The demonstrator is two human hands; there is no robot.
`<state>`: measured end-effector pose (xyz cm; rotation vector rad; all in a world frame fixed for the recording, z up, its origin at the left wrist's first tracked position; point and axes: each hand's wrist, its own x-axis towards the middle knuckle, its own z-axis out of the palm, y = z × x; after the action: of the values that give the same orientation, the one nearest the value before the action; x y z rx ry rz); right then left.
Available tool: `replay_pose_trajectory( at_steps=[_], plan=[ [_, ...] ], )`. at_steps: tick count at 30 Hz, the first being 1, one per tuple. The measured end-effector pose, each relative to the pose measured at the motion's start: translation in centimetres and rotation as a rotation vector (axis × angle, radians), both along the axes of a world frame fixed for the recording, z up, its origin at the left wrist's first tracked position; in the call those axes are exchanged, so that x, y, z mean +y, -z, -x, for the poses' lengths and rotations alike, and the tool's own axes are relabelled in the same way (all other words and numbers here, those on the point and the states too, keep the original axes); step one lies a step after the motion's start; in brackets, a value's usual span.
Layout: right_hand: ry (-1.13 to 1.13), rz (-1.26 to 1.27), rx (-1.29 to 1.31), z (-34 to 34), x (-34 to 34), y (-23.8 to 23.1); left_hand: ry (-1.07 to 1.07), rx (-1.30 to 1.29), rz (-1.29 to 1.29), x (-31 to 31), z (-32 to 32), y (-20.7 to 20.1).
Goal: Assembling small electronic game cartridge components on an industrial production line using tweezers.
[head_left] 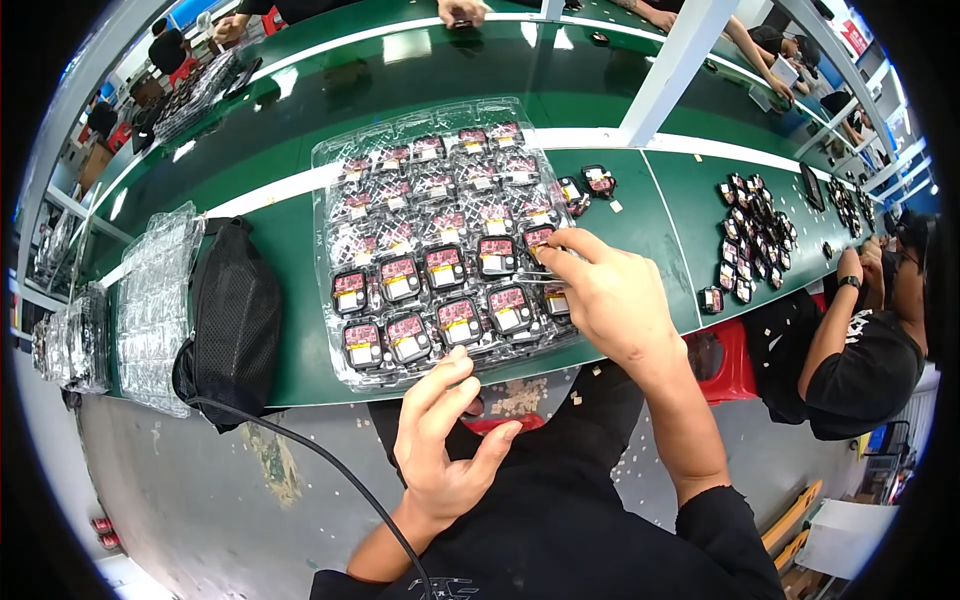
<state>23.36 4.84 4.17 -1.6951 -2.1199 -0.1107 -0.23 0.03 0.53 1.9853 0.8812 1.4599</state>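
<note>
A clear plastic blister tray (322,215) lies on the green bench in front of me, with rows of small square black-cased modules in its pockets. Each module (400,278) shows a red face with a white and yellow label. My right hand (615,300) is over the tray's right side, thumb and fingers pinched around what look like thin metal tweezers (538,277). Its fingertips are at a module (538,238) near the right edge; contact is partly hidden. At the tray's front edge my left hand (440,440) is open, fingers apart and holding nothing.
Loose modules (598,181) lie behind my right hand, and a larger pile (755,235) sits farther right. A black mesh bag (235,315) and stacked clear trays (155,310) stand left. A black cable (330,460) crosses below. A co-worker (865,370) sits at right; a white post (680,75) rises behind.
</note>
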Motion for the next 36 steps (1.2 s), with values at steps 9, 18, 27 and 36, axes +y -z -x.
replay_pose_trajectory(
  at_steps=[9,18,27,36],
  plan=[
    [0.025,0.181,-0.110,0.2,0.1,-1.7,0.047,-0.045,0.091,-0.3,0.4,1.0],
    [0.016,0.331,0.045,-0.4,-0.5,-2.6,0.034,-0.066,0.125,-0.7,0.5,1.2],
    [-0.027,0.344,0.065,-1.2,-0.9,-2.3,-0.003,0.063,0.027,-0.4,0.2,0.3],
    [-0.056,0.391,0.021,-2.0,-1.5,-2.0,-0.152,0.472,-0.019,2.1,-0.2,0.1]
  ],
)
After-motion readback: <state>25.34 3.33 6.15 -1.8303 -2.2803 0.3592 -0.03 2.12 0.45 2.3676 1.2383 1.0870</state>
